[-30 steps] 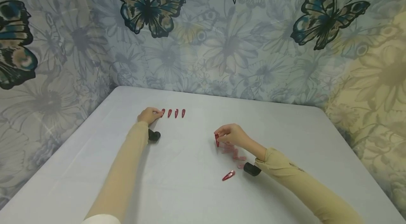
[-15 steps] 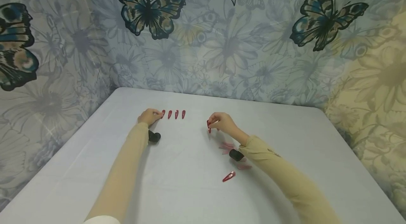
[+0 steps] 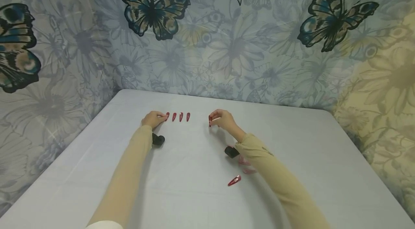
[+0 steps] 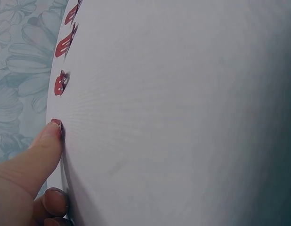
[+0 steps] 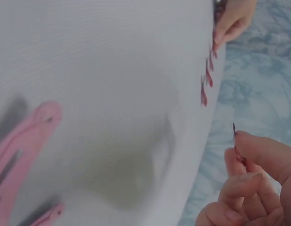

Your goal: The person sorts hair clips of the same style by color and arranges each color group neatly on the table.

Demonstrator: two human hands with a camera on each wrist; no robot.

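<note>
Four would be too many to count, so several red snap hair clips (image 3: 181, 117) lie in a row near the table's back edge. My left hand (image 3: 152, 119) pinches the leftmost red hair clip (image 3: 167, 116) of that row; its thumb (image 4: 44, 143) covers much of the clip in the left wrist view. Between the thumb and fingers of my right hand (image 3: 224, 119) another red hair clip (image 5: 237, 147) is held upright, above the table and to the right of the row. The right wrist view shows this clip edge-on.
A single red hair clip (image 3: 234, 180) lies nearer the front on the white table (image 3: 184, 196). Several pink hair clips (image 3: 249, 171) are scattered under my right forearm, partly hidden by it. A butterfly-patterned cloth (image 3: 236, 49) hangs behind the table.
My right hand has carried its red hair clip left and away from me, from beside the pink clips toward the row. My left hand has stayed at the leftmost clip.
</note>
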